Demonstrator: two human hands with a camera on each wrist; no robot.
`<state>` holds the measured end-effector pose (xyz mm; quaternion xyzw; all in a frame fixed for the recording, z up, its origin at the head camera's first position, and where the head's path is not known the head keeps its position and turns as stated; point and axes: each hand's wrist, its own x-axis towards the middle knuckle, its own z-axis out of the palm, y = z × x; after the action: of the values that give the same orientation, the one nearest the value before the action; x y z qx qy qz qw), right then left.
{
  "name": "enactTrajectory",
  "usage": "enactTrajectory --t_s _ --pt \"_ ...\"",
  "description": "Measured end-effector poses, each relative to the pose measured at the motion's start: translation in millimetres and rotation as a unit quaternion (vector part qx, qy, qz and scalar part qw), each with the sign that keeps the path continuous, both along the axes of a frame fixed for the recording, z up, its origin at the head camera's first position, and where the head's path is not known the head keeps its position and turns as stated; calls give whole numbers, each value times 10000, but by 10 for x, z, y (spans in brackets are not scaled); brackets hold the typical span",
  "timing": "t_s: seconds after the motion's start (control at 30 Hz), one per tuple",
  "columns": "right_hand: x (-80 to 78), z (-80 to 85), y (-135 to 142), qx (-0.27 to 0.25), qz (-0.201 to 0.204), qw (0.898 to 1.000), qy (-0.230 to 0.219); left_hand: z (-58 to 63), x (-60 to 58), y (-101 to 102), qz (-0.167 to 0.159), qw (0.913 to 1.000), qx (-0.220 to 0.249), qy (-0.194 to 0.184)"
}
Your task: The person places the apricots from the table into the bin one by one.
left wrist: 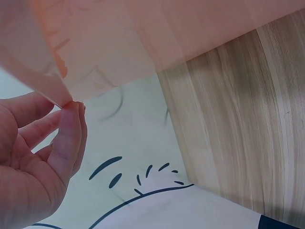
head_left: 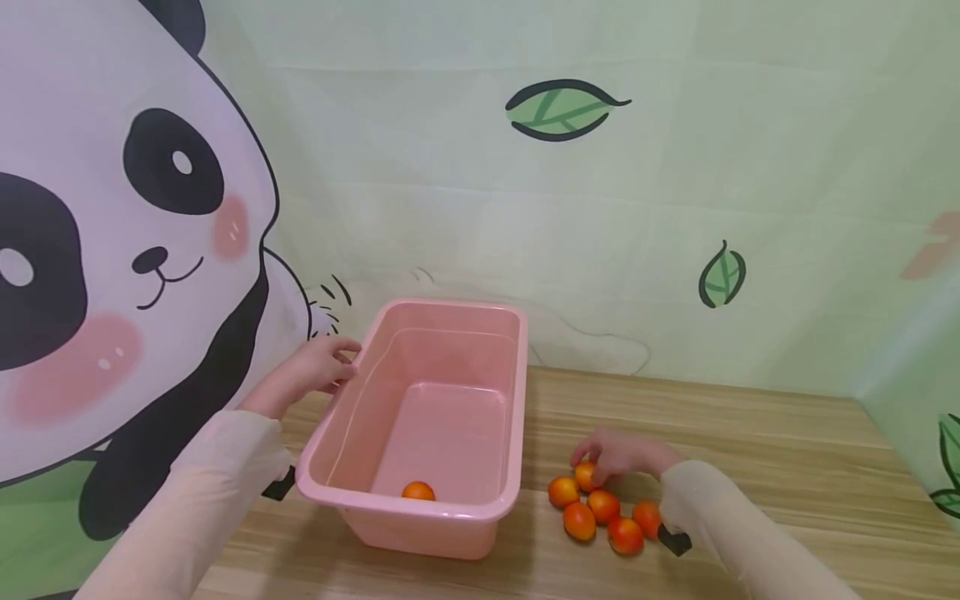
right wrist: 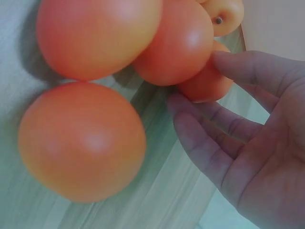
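Note:
A deep pink plastic basin [head_left: 423,504] stands on the wooden table, and one orange-red tomato [head_left: 417,491] lies inside at its near end. At the basin's left side my left hand [head_left: 322,364] pinches the rim between thumb and fingers, as the left wrist view shows close up. To the right of the basin, several loose tomatoes [head_left: 580,522] sit in a cluster. My right hand [head_left: 626,454] is at the far side of that cluster, with thumb and fingers about the farthest tomato [right wrist: 207,83]. Its fingertips touch that tomato low down, partly hidden.
The wood-grain table [head_left: 720,442] extends to the right and in front of the basin. Behind it hangs a pale green cloth backdrop [head_left: 450,167] with printed leaves and a large panda at left. A dark strap piece [head_left: 675,540] hangs under the right wrist beside the near tomatoes.

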<state>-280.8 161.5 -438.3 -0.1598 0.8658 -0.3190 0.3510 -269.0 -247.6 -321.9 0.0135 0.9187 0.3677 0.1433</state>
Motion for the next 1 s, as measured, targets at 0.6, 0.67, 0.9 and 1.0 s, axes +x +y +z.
enactTrajectory --t_s 0.6,0.67,0.9,1.0 --pt "-103 363 -13 232 536 9955 751 -6 0 -4 102 9999 -7 -18" --pt "-117 458 -19 171 592 9954 740 -5 1 -4 98 9999 -11 -19" --pt "-158 819 -105 385 812 9890 1173 -18 -6 -15 121 9999 7 -31" --pt "-166 959 -155 506 884 9853 1374 -20 -7 -16 141 9999 14 -58"
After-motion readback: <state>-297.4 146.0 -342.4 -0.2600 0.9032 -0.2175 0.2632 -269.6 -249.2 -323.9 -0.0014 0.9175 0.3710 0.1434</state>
